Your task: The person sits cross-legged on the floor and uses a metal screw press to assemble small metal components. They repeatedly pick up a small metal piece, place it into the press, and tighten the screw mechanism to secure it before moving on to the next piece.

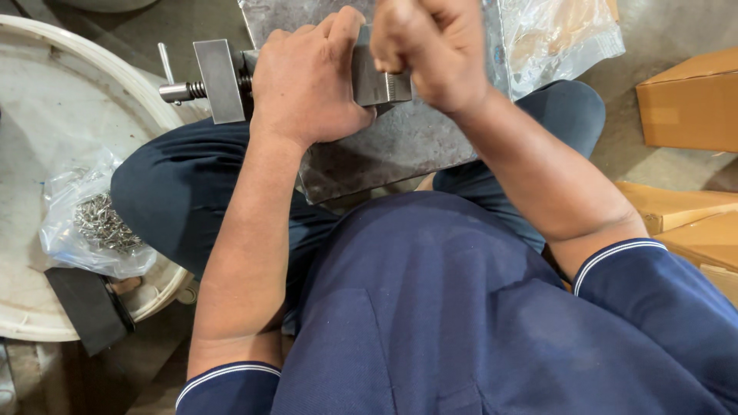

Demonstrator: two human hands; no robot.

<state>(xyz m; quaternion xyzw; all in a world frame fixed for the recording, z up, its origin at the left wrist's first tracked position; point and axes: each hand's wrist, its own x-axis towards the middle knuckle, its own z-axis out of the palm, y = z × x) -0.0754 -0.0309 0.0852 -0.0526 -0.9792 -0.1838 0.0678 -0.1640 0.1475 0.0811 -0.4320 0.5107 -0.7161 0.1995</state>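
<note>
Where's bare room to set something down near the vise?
Free: the white tub's floor above the bag of screws; the concrete strip between the cardboard boxes. Crowded: the steel plate, taken by the vise, left hand and right hand.

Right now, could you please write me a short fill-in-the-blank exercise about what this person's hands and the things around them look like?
1. The left hand rests on a small metal ____ with a screw handle.
2. The right hand is closed in a ____ above it.
3. The bag of screws lies in a white ____.
4. The boxes on the person's right are made of ____.

Missing words: vise; fist; tub; cardboard.
</note>
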